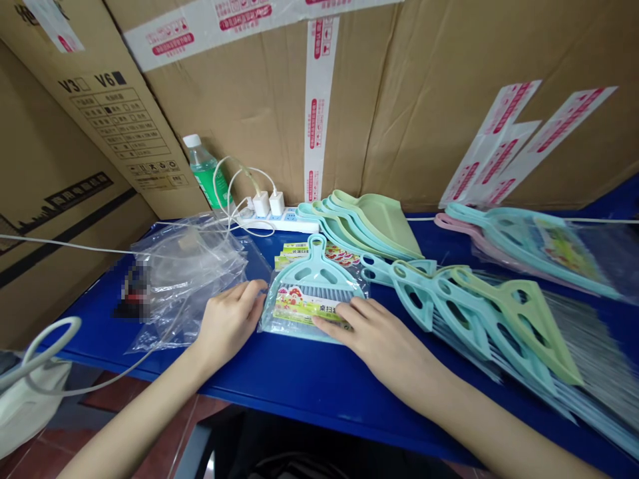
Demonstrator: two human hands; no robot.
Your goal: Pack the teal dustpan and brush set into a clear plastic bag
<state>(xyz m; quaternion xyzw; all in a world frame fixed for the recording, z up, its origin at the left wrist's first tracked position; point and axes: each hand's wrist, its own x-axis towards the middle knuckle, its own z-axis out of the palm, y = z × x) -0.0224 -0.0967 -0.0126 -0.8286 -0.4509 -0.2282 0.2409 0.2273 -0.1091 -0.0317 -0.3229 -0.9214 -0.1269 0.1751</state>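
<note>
Bagged dustpan set [313, 299] centre on the table [299, 379], between left hand [227, 322] and right hand [379, 339]; plastic bags [184, 279] left; stacked dustpans [369, 226] behind; brushes [479, 313] right; bottle [204, 169] and power strip [274, 216] far left.

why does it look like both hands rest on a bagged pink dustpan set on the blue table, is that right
Not quite: the head view shows the bagged dustpan set is light blue, not pink. Both the left hand and right hand do rest on it, on the blue table.
</note>
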